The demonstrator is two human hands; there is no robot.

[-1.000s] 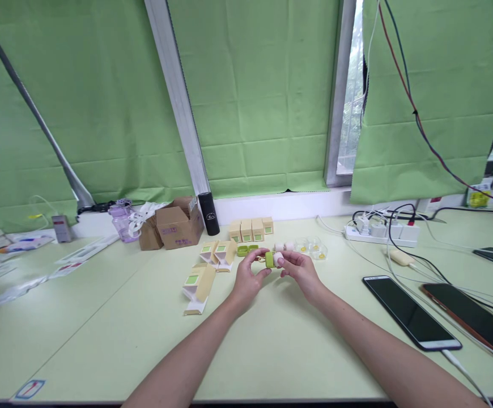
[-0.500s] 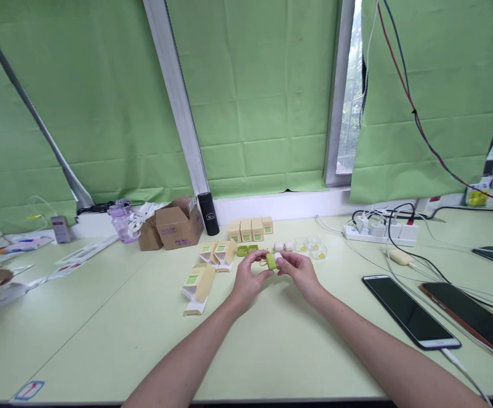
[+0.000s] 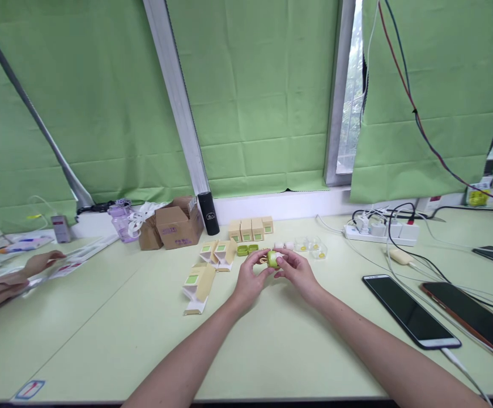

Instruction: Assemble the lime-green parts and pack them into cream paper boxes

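Both hands meet over the middle of the table around a small green case [image 3: 272, 259] with a pale cord loop on its left side. My left hand [image 3: 250, 279] grips the case from the left, thumb below. From the right, my right hand [image 3: 300, 274] has its fingertips on the case; its top looks glossy and pale. Just behind lie an open green case [image 3: 247, 250], small pale pink-white pieces [image 3: 284, 245] and clear cups [image 3: 313, 247] with yellow spots. Opened cream cartons [image 3: 199, 283] with green squares lie left of my left hand.
Several closed cream cartons [image 3: 251, 229] stand at the back near a black bottle [image 3: 208, 213] and a brown cardboard box [image 3: 177, 225]. Phones [image 3: 411, 310], cables and a power strip [image 3: 380, 233] occupy the right. Another person's hand [image 3: 38, 265] reaches in at far left.
The green case has turned between my fingers, and the pale piece at its right no longer shows separately. The other person's hand has come further in at far left.
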